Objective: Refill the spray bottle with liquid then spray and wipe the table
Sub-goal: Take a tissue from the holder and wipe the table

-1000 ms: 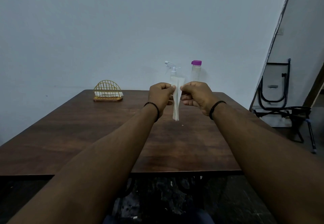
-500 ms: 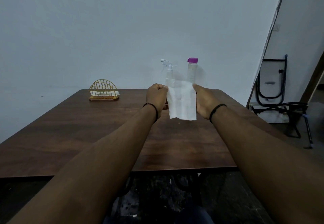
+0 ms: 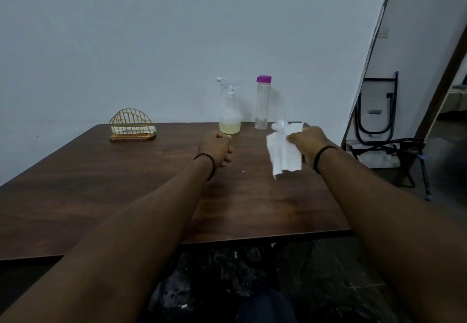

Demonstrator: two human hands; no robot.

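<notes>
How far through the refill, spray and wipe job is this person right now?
Refill looks done: the spray bottle stands capped with yellowish liquid, beside a nearly empty bottle. In hand: the right hand holds an unfolded tissue above the table; the left hand is curled, empty. Wiping remains; spraying can't be confirmed.

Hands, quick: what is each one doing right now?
Left hand: fingers curled, holding nothing, above the table.
Right hand: grips a white paper napkin that hangs down from it.
</notes>
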